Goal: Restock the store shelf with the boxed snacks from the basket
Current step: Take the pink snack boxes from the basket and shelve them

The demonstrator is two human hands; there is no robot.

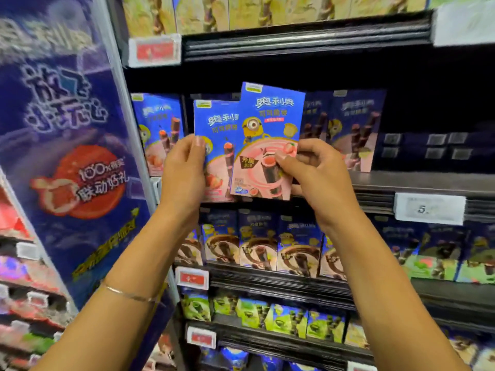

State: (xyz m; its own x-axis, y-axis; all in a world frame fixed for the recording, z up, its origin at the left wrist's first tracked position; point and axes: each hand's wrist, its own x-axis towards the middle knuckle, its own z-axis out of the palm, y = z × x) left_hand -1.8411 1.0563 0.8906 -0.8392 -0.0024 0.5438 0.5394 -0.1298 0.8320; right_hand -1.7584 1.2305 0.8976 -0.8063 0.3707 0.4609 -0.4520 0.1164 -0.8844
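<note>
Left hand point(184, 167) pinches the left box point(217, 124), thumb on the front. Right hand point(318, 170) pinches the right box point(270, 121) the same way, and that box overlaps the other. Both are held upright just in front of the middle shelf point(417, 180), in the gap between the shelved boxes point(356, 124). Basket is out of view. Best move: seat one box at a time, clear the lip with the bottom edge, keep the face out, and don't nudge the neighbours.

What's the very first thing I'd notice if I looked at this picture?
Right in the middle, the left hand and right hand each hold up a bright blue-and-pink snack box: the left box sits partly behind the right box, which shows a yellow cartoon figure. A big blue banner fills the left side.
</note>
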